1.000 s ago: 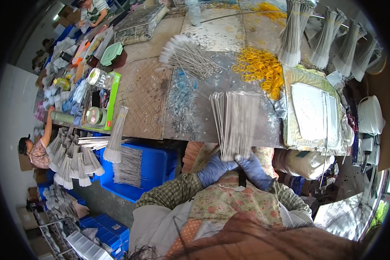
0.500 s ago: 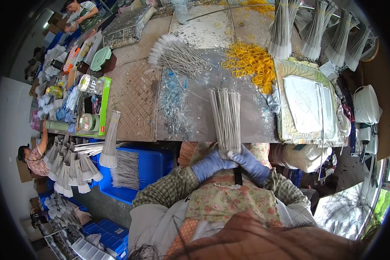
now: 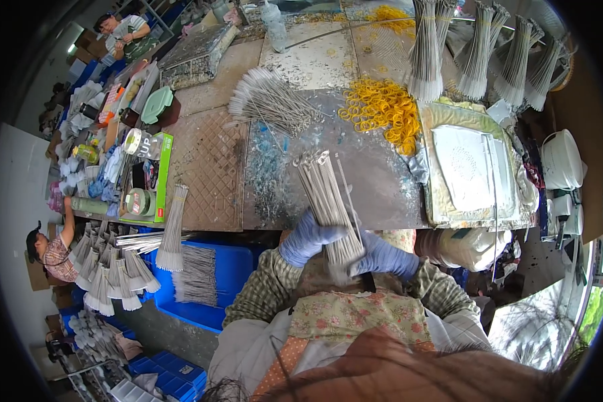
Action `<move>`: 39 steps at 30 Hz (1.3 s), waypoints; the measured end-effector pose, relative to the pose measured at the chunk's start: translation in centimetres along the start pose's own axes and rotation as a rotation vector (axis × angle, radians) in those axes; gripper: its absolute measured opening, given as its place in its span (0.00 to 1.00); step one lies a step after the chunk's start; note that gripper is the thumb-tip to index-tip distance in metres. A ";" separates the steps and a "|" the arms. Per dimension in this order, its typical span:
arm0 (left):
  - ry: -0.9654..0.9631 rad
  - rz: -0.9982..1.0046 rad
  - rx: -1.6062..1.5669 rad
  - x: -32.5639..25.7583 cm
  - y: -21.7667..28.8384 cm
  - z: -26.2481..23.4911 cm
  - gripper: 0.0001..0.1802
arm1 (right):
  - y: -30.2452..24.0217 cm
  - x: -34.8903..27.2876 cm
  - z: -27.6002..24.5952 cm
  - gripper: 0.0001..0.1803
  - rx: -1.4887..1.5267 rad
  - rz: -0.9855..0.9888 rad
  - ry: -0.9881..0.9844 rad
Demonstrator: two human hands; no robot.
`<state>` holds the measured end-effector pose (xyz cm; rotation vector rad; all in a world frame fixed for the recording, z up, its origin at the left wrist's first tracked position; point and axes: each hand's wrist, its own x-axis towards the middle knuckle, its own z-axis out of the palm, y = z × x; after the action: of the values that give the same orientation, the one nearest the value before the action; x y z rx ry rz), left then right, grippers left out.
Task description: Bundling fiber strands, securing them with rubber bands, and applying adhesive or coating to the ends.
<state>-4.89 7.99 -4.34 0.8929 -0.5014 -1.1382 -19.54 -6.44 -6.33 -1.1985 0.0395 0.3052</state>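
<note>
Between my gloved hands, over the table's front edge, is a bundle of thin wire brushes (image 3: pixel 323 197), looped ends up and leaning left. My left hand (image 3: pixel 308 240) grips its left side, thumb across the wires. My right hand (image 3: pixel 387 256) is closed on the lower right part, where the pale bristle ends blur with motion. One wire stands slightly apart on the bundle's right. Beyond it lies a loose pile of similar brushes (image 3: pixel 275 100). A heap of yellow rubber bands (image 3: pixel 385 110) is right of that pile.
Tied brush bundles (image 3: pixel 425 60) stand along the back right. A stained pad with a white sheet (image 3: pixel 469 167) lies at right. Left are a green box (image 3: pixel 162 177), jars and another brush bundle (image 3: pixel 173 228). Below is a blue bin (image 3: pixel 231 281). Two other people are at left.
The bundle has tipped to the left and been drawn lower toward me. My left hand has moved up along its side; my right hand has shifted slightly down. One wire now stands apart.
</note>
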 end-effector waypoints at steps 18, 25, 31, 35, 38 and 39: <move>0.194 0.383 0.857 2.9 -5.6 -3.4 0.44 | 1.2 3.8 -6.4 0.43 -0.872 -0.203 0.090; 0.305 -0.368 0.075 -4.8 -6.5 2.6 0.43 | 3.8 -2.2 2.3 0.61 0.288 0.122 0.386; 0.313 0.089 0.449 -4.6 -4.9 3.3 0.40 | 0.7 -2.0 2.9 0.53 0.008 -0.106 0.508; 0.325 -0.202 0.435 -5.1 -9.6 0.7 0.28 | 5.0 -1.7 1.9 0.41 0.152 0.126 0.508; 0.338 -0.151 0.416 -3.8 -6.8 1.8 0.27 | 3.2 -0.9 1.9 0.34 0.106 0.029 0.553; 0.323 -0.035 0.550 -4.6 -5.7 3.0 0.27 | 2.9 -1.7 3.2 0.34 -0.007 -0.164 0.637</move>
<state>-11.96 10.36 -6.93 1.5383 -0.5408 -0.8706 -22.34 -2.96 -7.48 -1.2568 0.4903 -0.2289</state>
